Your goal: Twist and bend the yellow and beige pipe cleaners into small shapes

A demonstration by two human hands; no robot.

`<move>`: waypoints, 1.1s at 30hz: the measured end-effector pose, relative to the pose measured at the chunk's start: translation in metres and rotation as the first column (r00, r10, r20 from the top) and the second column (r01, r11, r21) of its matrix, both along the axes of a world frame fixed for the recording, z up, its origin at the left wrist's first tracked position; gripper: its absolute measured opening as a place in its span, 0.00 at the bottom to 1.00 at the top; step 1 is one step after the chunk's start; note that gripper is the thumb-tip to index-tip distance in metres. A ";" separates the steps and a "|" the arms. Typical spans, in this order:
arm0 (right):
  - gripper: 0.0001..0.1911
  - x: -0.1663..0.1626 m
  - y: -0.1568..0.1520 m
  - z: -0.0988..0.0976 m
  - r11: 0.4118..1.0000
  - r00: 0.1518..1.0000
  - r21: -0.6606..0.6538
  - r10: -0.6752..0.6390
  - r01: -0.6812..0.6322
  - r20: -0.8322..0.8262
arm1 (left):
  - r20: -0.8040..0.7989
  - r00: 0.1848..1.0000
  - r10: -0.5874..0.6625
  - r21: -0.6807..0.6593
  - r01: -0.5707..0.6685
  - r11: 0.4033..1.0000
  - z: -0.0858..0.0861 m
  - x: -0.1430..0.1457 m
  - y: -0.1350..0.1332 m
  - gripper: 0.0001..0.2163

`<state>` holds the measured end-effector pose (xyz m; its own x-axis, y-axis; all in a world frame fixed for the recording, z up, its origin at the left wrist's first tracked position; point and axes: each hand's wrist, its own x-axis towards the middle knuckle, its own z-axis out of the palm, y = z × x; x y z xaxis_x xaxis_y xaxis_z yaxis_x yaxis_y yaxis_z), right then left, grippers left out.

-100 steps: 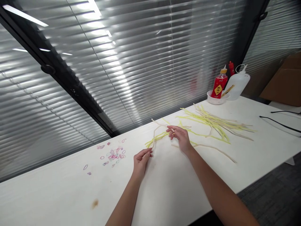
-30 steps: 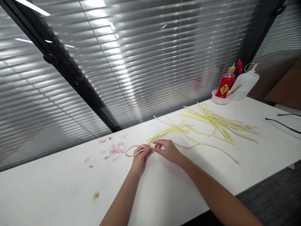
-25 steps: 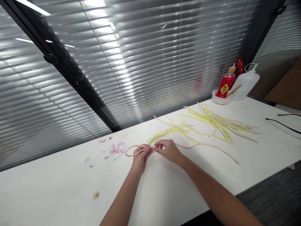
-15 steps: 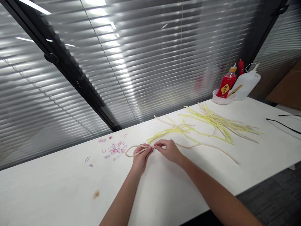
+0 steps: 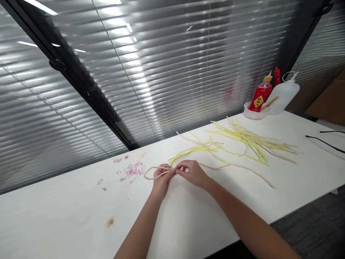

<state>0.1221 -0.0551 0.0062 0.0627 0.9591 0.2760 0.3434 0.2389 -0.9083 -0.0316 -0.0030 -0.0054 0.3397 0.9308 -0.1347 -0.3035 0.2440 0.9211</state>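
My left hand (image 5: 161, 178) and my right hand (image 5: 192, 172) meet fingertip to fingertip on the white table (image 5: 188, 223). Both pinch a beige cord (image 5: 150, 173) that is folded into a loop lying left of my left hand. The cord's long tail (image 5: 242, 169) runs off to the right from my right hand. Just behind my hands lies a bunch of yellow-green strands (image 5: 194, 150).
Several small coloured rubber bands (image 5: 129, 171) are scattered left of the loop. A larger pile of yellow and beige strands (image 5: 250, 141) lies further right. A red bottle (image 5: 260, 98), a white squeeze bottle (image 5: 283, 95) and a small bowl (image 5: 252, 112) stand by the blinds. A black cable (image 5: 325, 142) lies far right.
Since 3.3 s ago my hands came together and the cord got folded into a loop. Over the last second the hands stay nearly still, fingers only shifting slightly at the pinch.
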 end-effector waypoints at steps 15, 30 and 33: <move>0.12 0.007 0.005 -0.012 0.955 0.891 0.274 -0.024 -0.113 0.453 | -0.006 1.000 -0.010 -0.062 0.010 0.998 0.002 0.000 0.001 0.13; 0.12 0.011 0.005 -0.011 0.931 0.804 0.350 -0.129 -0.104 0.581 | 0.015 0.998 -0.062 -0.034 0.063 0.997 0.000 -0.002 0.000 0.13; 0.11 0.016 0.004 -0.007 0.937 0.793 0.348 -0.194 -0.024 0.577 | 0.085 0.996 -0.027 -0.023 0.029 0.999 -0.001 -0.003 0.000 0.16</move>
